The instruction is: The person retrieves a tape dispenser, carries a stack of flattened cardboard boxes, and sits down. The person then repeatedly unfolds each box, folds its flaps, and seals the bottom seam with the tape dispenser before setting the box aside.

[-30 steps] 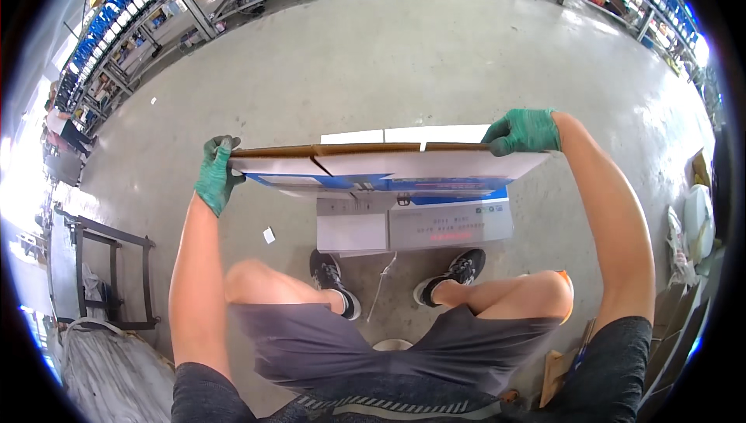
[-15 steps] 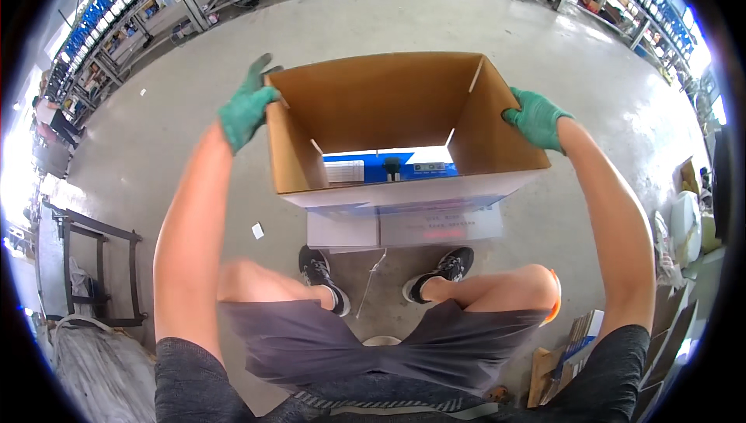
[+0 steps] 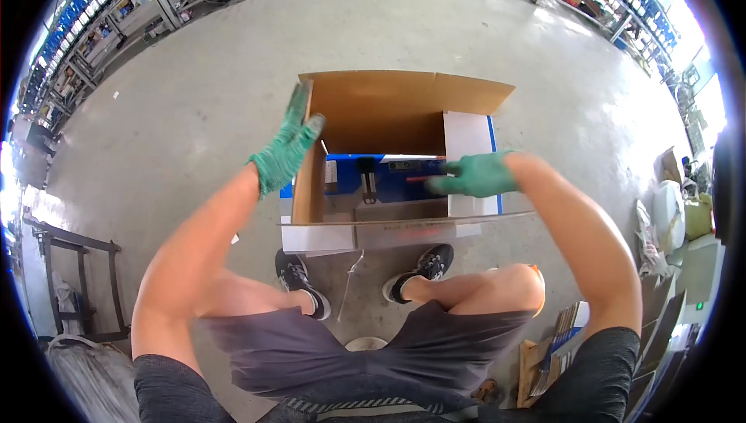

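Observation:
An open cardboard box (image 3: 396,112), brown inside, stands in front of me above white-and-blue printed cardboard. Its right flap (image 3: 460,137) is folded down with the white face up, while the far and left flaps stand up. My left hand (image 3: 284,151), in a green glove, lies with straight fingers and a spread thumb against the left flap. The green-gloved right hand (image 3: 478,174) is over the right flap, fingers stretched toward the box opening and slightly blurred. Inside shows a blue printed surface (image 3: 342,168) with a black upright shape (image 3: 368,178); whether that shape is printed cannot be told.
My shoes (image 3: 423,268) are just on the near side of the box. At the left stands a dark metal frame (image 3: 81,283); flat cardboard pieces (image 3: 563,337) lean at the lower right. Workbench frames (image 3: 159,3) line the far side.
The box has come down lower, and its right flap has been folded over. My right hand has let go of the right edge and moved left. My left hand has shifted right and down.

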Demonstrator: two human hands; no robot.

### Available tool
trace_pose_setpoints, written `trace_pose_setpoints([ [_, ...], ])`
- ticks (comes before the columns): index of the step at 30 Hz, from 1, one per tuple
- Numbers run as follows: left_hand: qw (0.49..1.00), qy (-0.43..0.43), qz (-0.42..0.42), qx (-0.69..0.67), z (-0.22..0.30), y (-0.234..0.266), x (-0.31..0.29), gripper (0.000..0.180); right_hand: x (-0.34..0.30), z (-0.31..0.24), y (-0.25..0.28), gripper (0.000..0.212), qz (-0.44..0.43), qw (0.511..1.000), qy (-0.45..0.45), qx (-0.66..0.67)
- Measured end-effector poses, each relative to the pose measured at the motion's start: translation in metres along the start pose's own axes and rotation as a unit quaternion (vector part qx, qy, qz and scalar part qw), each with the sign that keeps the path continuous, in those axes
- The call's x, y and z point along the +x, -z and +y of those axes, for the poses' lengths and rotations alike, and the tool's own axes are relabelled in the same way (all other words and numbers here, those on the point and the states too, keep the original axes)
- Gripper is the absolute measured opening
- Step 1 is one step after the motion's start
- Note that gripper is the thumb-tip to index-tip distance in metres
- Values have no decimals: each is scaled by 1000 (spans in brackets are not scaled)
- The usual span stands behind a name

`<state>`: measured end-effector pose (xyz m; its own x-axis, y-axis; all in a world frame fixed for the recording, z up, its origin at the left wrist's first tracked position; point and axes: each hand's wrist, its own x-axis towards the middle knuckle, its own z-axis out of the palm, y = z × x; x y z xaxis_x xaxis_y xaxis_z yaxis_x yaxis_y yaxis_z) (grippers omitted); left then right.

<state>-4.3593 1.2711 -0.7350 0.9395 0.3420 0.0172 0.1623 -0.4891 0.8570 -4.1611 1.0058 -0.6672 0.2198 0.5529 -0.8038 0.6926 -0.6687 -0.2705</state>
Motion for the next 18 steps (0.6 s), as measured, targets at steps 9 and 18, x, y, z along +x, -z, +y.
trace_pose_setpoints([
  [9,990,-126,18,67,-6,-26,29,50,0,47,-23,52,69,973,140,-173],
  [18,830,-307,-183,428,-54,-16,61,43,9,35,16,64,105,993,37,-43],
])
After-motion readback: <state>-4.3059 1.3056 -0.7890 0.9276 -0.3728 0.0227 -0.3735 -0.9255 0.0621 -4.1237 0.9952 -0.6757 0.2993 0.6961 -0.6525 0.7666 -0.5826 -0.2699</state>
